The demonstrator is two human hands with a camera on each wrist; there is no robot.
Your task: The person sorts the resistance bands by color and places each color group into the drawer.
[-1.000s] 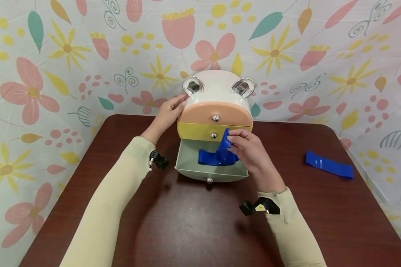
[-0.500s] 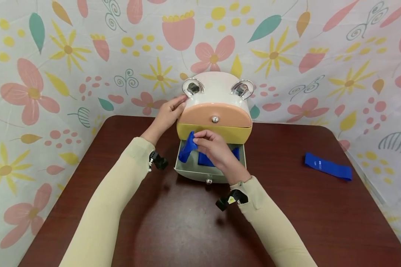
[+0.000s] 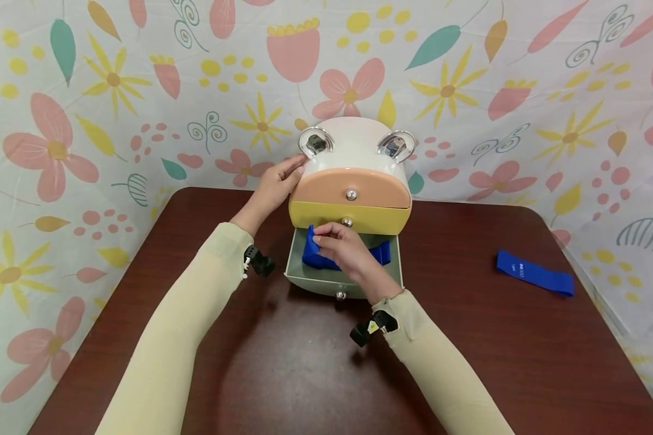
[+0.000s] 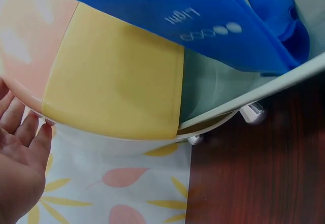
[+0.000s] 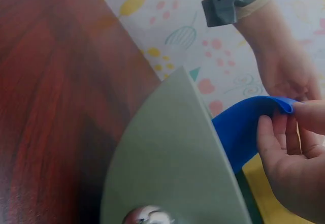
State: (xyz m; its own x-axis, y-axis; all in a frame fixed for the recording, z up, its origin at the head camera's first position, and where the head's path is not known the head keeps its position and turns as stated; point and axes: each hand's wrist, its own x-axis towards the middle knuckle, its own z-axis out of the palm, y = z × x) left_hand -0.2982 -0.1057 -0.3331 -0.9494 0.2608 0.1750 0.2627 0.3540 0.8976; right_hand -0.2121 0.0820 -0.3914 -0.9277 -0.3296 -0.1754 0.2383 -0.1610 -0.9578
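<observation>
A small cabinet (image 3: 354, 151) with silver eye-shaped ornaments stands on the table, its green bottom drawer (image 3: 315, 281) pulled out. My right hand (image 3: 348, 251) pinches one end of a blue resistance band (image 3: 311, 244) between thumb and fingers, over the left part of that drawer. "Light" is printed on this band in the left wrist view. Another blue band (image 3: 382, 252) lies in the drawer, partly hidden behind my right hand. With its fingers extended, my left hand (image 3: 274, 188) rests against the cabinet's left side; the left wrist view shows its fingertips at the edge.
A further blue band (image 3: 534, 273) lies flat on the dark wooden table (image 3: 283, 362), off to the right. The orange drawer (image 3: 326, 186) and yellow drawer (image 3: 315, 214) are closed. A flower-patterned cloth (image 3: 196, 78) hangs behind the table.
My right hand has carried the blue resistance band from the drawer's right side to its left, then lowered it slightly into the drawer. My left hand stays at the cabinet's side.
</observation>
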